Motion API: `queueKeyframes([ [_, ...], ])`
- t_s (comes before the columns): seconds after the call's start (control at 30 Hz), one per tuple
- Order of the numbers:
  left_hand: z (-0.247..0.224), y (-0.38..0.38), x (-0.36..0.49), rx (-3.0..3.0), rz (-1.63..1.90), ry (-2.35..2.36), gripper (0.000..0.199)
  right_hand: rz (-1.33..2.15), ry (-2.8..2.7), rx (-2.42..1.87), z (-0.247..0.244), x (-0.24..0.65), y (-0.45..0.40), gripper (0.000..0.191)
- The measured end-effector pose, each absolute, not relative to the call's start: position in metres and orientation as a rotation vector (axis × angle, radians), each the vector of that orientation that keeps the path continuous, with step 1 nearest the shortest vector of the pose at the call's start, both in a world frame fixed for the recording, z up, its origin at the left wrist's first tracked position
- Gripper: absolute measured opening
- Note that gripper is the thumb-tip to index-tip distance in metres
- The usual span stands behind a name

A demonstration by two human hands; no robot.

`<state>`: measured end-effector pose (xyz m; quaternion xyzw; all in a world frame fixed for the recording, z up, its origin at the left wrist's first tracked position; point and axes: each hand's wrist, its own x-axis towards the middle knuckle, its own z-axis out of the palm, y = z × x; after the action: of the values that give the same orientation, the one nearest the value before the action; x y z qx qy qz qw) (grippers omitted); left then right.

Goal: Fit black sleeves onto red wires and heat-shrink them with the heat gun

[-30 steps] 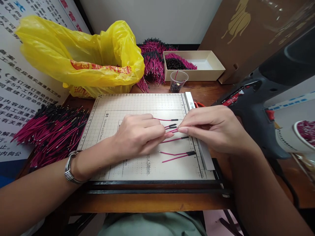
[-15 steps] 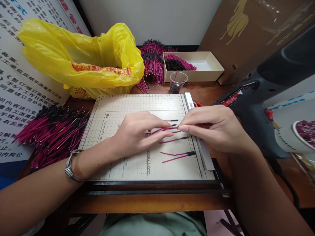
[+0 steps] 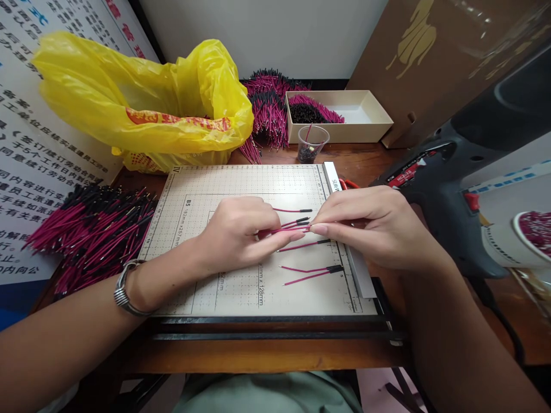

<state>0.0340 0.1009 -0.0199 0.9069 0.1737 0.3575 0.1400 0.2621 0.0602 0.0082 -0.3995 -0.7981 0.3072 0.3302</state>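
Before us a brown wooden counter (image 3: 258, 355) carries a pale gridded board (image 3: 241, 287), its near side close to the counter's front edge and a white rail (image 3: 358, 269) along its right edge. Over the board's right half, our left hand (image 3: 239, 232) has its fingers curled around a thin pink wire (image 3: 297, 229), thumb against it, while our right hand (image 3: 374, 223) pinches the wire's right end between thumb and forefinger near the rail. Under and beside our hands, loose wires (image 3: 310, 276) with black ends lie on the board, black ends toward its right edge.

At the counter's left edge we have a heap of similar wires (image 3: 94, 235); toward its back left corner slumps a yellow plastic bag (image 3: 142, 132). Along the back edge stand more bundled wires (image 3: 269, 112), then a shallow cream box (image 3: 344, 133) partly filled with wires, and just in front of it a clear cup (image 3: 317, 142). Toward the right edge are a dark grey gun-shaped tool (image 3: 447, 160) and a white cup (image 3: 499, 246) holding pink pieces.

Around us, a printed sheet (image 3: 26, 143) leans on the left, a grey wall (image 3: 258, 34) closes the back, and a brown carton (image 3: 387, 69) stands at the back right corner.
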Motion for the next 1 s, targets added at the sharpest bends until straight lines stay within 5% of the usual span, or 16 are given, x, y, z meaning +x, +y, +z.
queueKeyframes([
  [0.7,-0.023,0.113,0.034,2.634,0.947,0.414,0.04,0.776,-2.079,-1.142,0.01,0.261,0.061,0.023],
  [1.0,-0.025,0.111,0.034,2.56,0.998,0.367,0.013,0.687,-2.127,-1.115,0.008,0.266,0.063,0.021],
])
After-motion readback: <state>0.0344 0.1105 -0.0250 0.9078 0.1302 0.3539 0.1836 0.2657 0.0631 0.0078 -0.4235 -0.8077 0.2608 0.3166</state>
